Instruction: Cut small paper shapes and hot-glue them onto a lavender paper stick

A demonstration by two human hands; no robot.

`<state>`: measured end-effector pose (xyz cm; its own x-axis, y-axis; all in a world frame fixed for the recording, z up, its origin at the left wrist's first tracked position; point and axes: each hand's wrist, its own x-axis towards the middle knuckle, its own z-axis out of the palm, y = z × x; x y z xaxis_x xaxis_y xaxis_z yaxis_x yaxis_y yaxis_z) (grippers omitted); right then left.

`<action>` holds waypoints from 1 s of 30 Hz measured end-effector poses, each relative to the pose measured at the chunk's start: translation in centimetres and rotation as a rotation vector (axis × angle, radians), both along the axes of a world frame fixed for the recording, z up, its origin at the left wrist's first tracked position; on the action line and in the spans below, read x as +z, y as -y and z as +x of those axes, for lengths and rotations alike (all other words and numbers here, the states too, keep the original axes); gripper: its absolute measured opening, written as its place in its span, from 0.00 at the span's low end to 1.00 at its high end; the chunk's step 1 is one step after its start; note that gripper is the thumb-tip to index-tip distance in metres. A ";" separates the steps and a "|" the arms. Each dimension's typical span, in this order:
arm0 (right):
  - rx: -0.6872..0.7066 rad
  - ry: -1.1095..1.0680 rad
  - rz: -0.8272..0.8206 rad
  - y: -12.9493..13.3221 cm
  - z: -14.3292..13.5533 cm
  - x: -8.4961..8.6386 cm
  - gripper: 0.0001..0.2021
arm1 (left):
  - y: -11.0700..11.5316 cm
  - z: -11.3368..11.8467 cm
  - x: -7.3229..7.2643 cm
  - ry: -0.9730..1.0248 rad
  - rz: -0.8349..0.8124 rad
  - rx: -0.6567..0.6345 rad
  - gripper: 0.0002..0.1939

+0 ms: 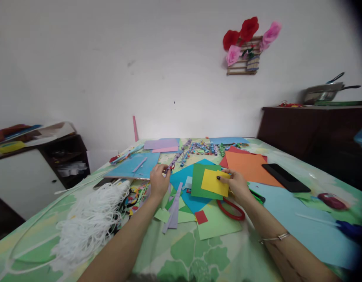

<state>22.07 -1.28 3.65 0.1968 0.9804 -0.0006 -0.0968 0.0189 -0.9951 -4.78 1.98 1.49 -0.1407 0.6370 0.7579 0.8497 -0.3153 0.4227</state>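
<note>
My left hand [160,181] is closed at the near end of a purple paper strand [177,157], which runs away from me across the table. Between the thumb and fingers of my right hand [235,183] are yellow paper squares [211,182], with the thumb on top. Under them lies a green paper sheet [197,188]; whether the fingers grip it too is hidden. A blue sheet [201,205] rests below these. Red-handled scissors [238,215] lie beside my right hand, partly covered by paper. Purple strips [175,211] and a small red square [201,217] lie nearer me.
A heap of white cord [89,223] fills the left side. Several rolled-paper strands [202,147] lie at the back. Orange paper [251,166], a black phone [285,177] and light-blue paper [298,219] are on the right. A wall stands behind the table.
</note>
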 end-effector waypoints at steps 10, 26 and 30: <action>0.036 0.009 0.025 -0.1 0.0 -0.2 0.15 | -0.1 0.1 -0.2 0.008 0.041 0.000 0.03; -0.085 0.562 0.231 -2.6 2.0 -2.6 0.11 | -1.4 -2.0 -1.2 -0.127 -0.276 0.140 0.05; -0.152 0.768 0.138 -3.7 5.3 -1.5 0.11 | -1.4 -2.7 -1.5 -0.192 -0.372 0.226 0.05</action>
